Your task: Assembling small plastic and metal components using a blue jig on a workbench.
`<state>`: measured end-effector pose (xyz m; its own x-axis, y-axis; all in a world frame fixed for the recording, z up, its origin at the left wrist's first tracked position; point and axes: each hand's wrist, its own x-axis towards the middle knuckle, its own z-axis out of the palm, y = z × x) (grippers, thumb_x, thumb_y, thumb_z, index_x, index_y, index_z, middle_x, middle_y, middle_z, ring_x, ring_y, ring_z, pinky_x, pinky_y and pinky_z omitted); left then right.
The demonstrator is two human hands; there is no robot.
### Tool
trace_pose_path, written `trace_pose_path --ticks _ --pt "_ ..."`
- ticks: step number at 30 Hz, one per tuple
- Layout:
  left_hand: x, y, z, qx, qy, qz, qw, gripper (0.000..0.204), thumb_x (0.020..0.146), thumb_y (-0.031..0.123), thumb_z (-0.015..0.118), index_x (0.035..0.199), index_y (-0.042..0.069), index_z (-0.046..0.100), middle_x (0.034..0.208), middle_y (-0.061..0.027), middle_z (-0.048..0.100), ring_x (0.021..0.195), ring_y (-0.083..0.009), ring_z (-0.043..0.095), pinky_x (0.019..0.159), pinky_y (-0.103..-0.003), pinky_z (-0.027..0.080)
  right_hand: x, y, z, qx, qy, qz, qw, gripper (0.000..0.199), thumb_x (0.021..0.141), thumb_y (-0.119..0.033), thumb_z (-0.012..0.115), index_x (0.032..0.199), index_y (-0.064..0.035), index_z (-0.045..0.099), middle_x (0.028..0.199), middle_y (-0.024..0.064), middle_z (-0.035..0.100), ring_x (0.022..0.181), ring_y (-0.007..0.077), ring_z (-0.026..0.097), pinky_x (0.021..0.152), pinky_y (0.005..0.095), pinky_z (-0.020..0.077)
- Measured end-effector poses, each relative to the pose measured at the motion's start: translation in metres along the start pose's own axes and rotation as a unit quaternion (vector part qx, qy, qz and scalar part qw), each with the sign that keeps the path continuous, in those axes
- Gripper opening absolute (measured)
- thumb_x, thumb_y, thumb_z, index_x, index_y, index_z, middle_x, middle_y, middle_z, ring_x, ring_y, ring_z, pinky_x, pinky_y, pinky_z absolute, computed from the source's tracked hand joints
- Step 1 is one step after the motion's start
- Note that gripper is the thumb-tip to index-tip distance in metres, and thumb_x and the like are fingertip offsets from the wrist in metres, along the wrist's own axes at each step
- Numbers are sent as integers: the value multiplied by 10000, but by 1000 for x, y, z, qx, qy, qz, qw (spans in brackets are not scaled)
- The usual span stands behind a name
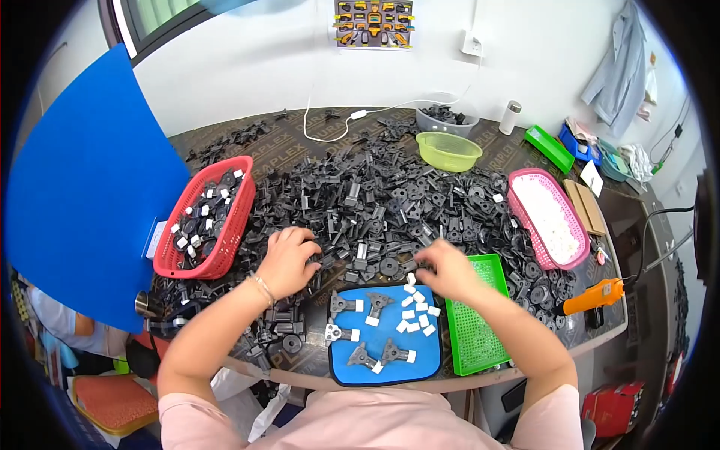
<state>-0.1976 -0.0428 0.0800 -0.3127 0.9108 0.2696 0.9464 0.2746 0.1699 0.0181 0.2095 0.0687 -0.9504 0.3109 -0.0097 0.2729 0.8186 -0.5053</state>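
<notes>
My left hand (pixel 291 261) rests over the left part of a large heap of black plastic parts (pixel 352 196), its fingers bent but apart, with nothing seen in them. At the near edge of the heap my right hand (pixel 448 271) has its fingertips drawn together beside a dark part; what they grip, if anything, is hidden. Just below them lie several small white blocks (pixel 407 314) on a blue mat (pixel 390 295). On the mat's left half are several black parts with white ends (pixel 400 351); one (pixel 341 332) reaches over its left edge.
Right of the mat stands a green perforated tray (pixel 476 337), partly under my right forearm. A red basket (pixel 244 202) of parts is at left, a pink basket (pixel 517 196) of white pieces at right. An orange-handled tool (pixel 592 296) lies near the right edge. Farther back is a yellow-green bowl (pixel 450 160).
</notes>
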Motion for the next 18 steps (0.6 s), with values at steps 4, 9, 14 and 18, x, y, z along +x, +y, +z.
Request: trace_pose_path --ticks 4,9,14,18 --pt "38 -23 4 140 -54 44 988 306 691 182 738 972 88 661 1151 -102 528 1157 -288 454 968 -425 339 68 21 -7 -97 160 -83 979 396 741 -114 681 1132 -105 613 1187 121 529 1117 324 512 906 423 457" --pt "80 -35 28 98 -33 -26 994 263 744 180 708 980 75 658 1123 -85 559 1118 -277 491 945 -405 386 119 34 11 -265 177 -101 942 392 772 -127 648 1162 -135 620 1188 63 570 1143 264 514 919 407 419" --pt "115 -30 60 6 -18 -48 999 284 761 118 692 1030 51 629 1080 -115 572 1036 -319 530 907 -400 444 113 32 6 -367 141 -113 913 161 761 -201 649 906 -135 678 875 7 598 922 192 542 769 363 409" --pt "132 -17 83 48 8 -21 999 395 747 117 697 1134 97 615 1085 -116 575 1058 -307 523 901 -401 437 96 36 -5 -405 109 -84 904 188 753 -217 687 919 -131 661 855 26 574 949 215 545 786 361 418"
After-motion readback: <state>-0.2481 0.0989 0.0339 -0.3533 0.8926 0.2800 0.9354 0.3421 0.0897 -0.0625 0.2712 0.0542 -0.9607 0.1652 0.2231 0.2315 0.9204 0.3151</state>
